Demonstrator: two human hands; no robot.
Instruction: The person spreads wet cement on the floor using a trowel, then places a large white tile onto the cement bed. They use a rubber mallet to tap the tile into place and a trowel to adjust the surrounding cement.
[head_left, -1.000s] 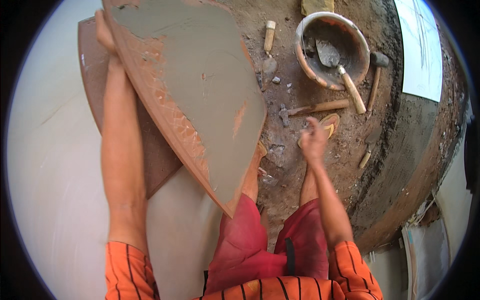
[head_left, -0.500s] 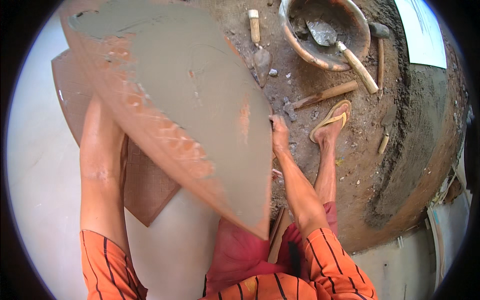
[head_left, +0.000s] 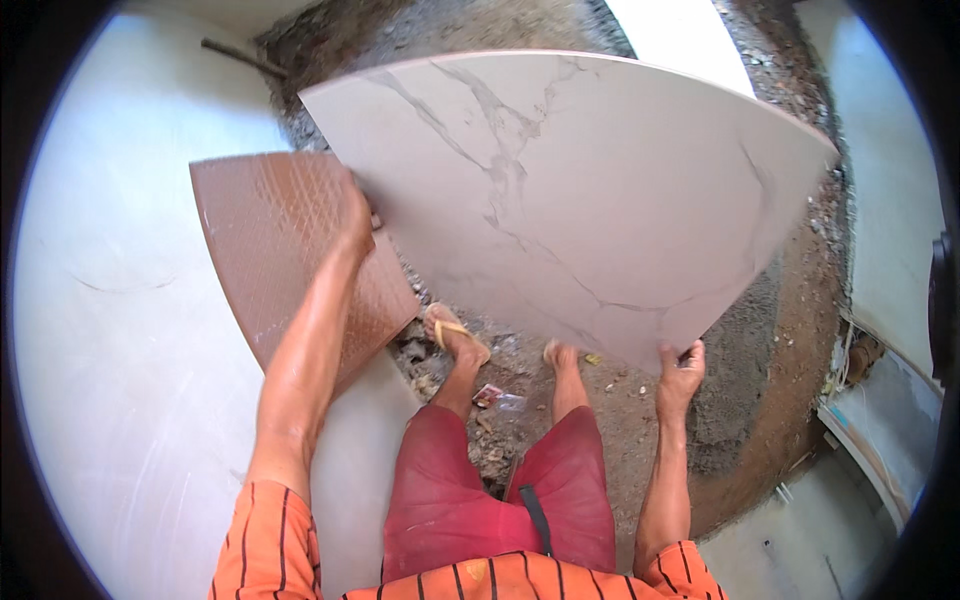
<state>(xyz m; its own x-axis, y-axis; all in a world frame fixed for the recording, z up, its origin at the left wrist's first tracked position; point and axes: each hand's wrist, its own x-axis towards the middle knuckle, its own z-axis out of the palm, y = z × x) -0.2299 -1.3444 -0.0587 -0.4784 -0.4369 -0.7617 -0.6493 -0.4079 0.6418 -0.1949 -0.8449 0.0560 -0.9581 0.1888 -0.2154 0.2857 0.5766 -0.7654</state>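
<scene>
I hold a large white marble-patterned tile [head_left: 560, 190] flat in front of me, glazed face up. My left hand [head_left: 356, 218] grips its left edge. My right hand [head_left: 681, 366] grips its near right corner from below. Under the tile's left side lies a brown tile [head_left: 290, 250], back face up, on the laid floor. My two feet [head_left: 455, 335] stand on rough mortar below the tile.
Laid pale tiles [head_left: 130, 380] cover the floor on the left. A bed of grey-brown mortar and rubble [head_left: 740, 400] spreads under and to the right of me. A white wall base with loose cables [head_left: 870, 400] runs along the right. A dark stick [head_left: 240, 58] lies at the top left.
The big tile has been turned over: its mortar-coated back faced up before, its white face shows now. My right hand moved from the ground to the tile's edge. The bowl and tools are out of view.
</scene>
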